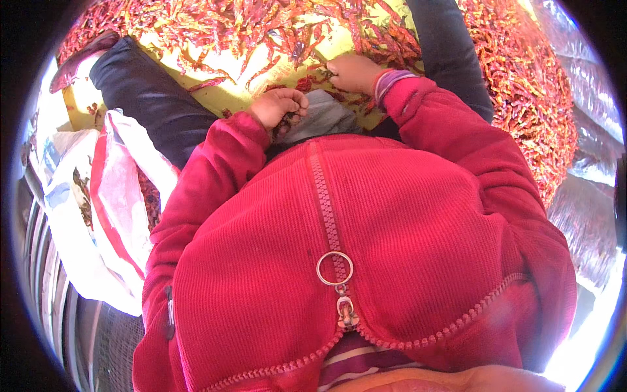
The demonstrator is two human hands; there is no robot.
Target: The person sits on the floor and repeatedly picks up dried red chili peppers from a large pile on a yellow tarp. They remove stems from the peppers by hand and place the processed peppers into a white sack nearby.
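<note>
My left hand [279,108] is curled over a small bunch of dark, shrivelled bits [286,126], which look like dried chili stems or pieces. Just beneath its fingers lies a grey cloth [325,112] in my lap. My right hand [355,73] is low over the yellow sheet [230,100], its fingers bent inward. A thin dark stem-like piece [321,71] shows at its fingertips; whether they grip it is unclear. Dried red chilies [254,24] are strewn across the sheet beyond both hands, with several dark red ones [306,83] between the hands.
A white bag with a red stripe [117,196] stands open at my left, with dried matter inside. A large heap of red chilies [529,98] lies along my right leg [448,54]. Shiny silvery sheeting [588,98] borders the heap. My left leg [147,93] stretches forward.
</note>
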